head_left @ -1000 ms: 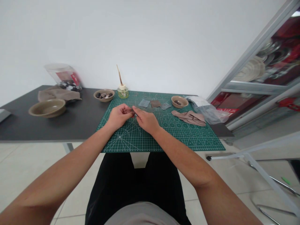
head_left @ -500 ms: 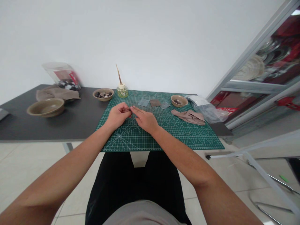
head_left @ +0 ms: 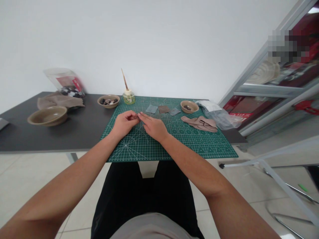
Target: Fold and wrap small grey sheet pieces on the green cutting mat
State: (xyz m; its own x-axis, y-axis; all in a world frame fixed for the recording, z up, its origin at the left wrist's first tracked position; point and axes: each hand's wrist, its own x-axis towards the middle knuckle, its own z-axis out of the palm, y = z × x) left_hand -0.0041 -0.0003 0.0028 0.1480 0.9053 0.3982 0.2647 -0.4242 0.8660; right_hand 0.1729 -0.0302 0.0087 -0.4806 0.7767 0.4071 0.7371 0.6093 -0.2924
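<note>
Both my hands meet over the middle of a green cutting mat [head_left: 174, 142]. My left hand [head_left: 124, 123] is curled, its fingertips pinched on a small dark item I cannot make out. My right hand [head_left: 154, 126] lies beside it with fingers pressed together, the fingertips touching the same spot. Just beyond my hands lie three small fabric squares [head_left: 163, 109], grey and brown. A small tan bowl [head_left: 189, 106] with dark buttons sits at the mat's far right, next to a crumpled beige cloth [head_left: 200, 122].
A tan bowl of buttons [head_left: 108, 101] and a glass jar with a stick [head_left: 129, 96] stand at the mat's far left corner. On the dark table [head_left: 50, 132] are an empty tan bowl [head_left: 47, 115], a cloth and a plastic jar [head_left: 66, 83]. A plastic bag [head_left: 216, 114] lies right.
My hands stay together at the same spot on the mat; only the fingertips shift slightly. The view has drifted a little.
</note>
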